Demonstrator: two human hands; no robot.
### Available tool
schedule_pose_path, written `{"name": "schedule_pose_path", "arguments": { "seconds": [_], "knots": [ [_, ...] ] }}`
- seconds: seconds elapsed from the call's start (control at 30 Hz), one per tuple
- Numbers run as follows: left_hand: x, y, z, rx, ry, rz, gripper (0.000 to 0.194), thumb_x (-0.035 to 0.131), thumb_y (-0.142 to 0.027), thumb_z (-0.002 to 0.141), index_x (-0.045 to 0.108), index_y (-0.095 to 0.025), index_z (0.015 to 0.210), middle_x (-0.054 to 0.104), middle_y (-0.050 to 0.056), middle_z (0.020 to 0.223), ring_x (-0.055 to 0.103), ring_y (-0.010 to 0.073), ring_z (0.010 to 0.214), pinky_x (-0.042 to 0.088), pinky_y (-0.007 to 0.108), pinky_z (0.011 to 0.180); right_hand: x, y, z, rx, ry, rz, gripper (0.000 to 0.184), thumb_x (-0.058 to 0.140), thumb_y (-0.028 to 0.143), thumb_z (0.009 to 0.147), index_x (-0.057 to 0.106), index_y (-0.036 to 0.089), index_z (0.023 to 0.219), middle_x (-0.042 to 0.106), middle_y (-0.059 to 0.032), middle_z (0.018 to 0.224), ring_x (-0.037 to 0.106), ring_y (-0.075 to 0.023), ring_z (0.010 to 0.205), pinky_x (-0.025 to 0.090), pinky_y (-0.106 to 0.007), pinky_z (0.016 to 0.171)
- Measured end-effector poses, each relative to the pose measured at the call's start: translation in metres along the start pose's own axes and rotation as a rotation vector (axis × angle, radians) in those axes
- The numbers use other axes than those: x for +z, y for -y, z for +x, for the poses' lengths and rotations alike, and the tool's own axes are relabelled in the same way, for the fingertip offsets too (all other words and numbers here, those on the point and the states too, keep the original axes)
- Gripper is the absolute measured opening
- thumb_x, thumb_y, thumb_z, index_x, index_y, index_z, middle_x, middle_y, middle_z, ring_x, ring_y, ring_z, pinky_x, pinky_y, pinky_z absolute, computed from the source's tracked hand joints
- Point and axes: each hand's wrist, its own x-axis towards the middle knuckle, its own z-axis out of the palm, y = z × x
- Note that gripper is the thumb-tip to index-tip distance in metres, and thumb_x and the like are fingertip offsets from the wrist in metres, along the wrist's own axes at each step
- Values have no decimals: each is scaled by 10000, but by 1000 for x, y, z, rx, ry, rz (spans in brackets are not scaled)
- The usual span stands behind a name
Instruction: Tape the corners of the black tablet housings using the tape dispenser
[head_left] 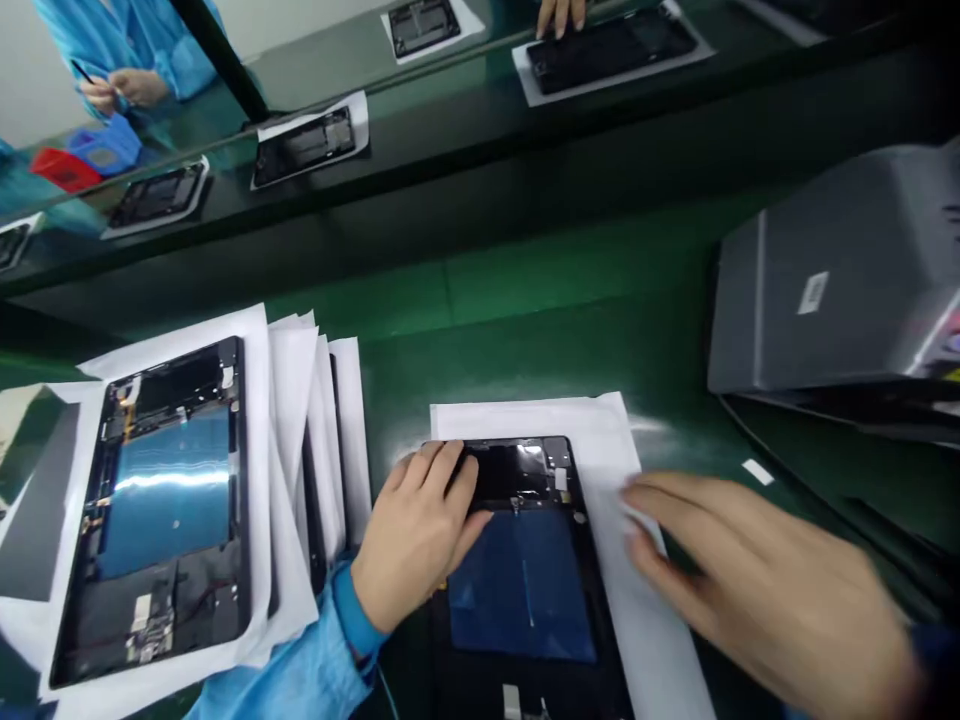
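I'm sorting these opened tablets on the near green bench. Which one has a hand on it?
The middle tablet, on its own white sheet: the left hand rests on it. The tablet on the left stack lies untouched.

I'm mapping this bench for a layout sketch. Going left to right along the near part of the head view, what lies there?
Open tablet on the paper stack → left hand → open tablet under it → right hand → grey machine housing.
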Motion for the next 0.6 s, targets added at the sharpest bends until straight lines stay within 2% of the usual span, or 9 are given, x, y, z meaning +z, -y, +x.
{"name": "schedule_pose_path", "arguments": {
  "seconds": [0.1,0.23,0.4,0.6],
  "knots": [
    [10,2,-7,-39,-24,-1,398,570,-363,940,607,-75,1212,613,184,1260,574,323,1167,523,454,946,36,26,41,-158,93,28,149,516,131,906,633,164,993,688,-51,982,655,-162,850,518,-289,725],
    [14,1,-24,-155,-27,-9,477,548,-403,947,580,-59,1276,596,194,1300,569,333,1179,515,451,965,71,47,64,-135,140,77,150,501,111,890,623,163,960,680,-51,953,656,-162,832,513,-282,684],
    [23,4,-34,-142,-39,-51,456,476,-390,979,589,-61,1273,597,158,1330,561,302,1195,466,415,1022,83,53,68,-132,165,74,111,534,121,900,603,157,978,672,-49,956,650,-154,833,504,-269,721],
    [27,1,-32,-155,-27,-87,482,512,-402,957,580,-63,1292,587,143,1348,545,288,1204,434,400,1037,89,52,69,-151,172,10,94,557,158,908,603,160,990,678,-41,948,653,-151,811,499,-270,711]
  ]
}}
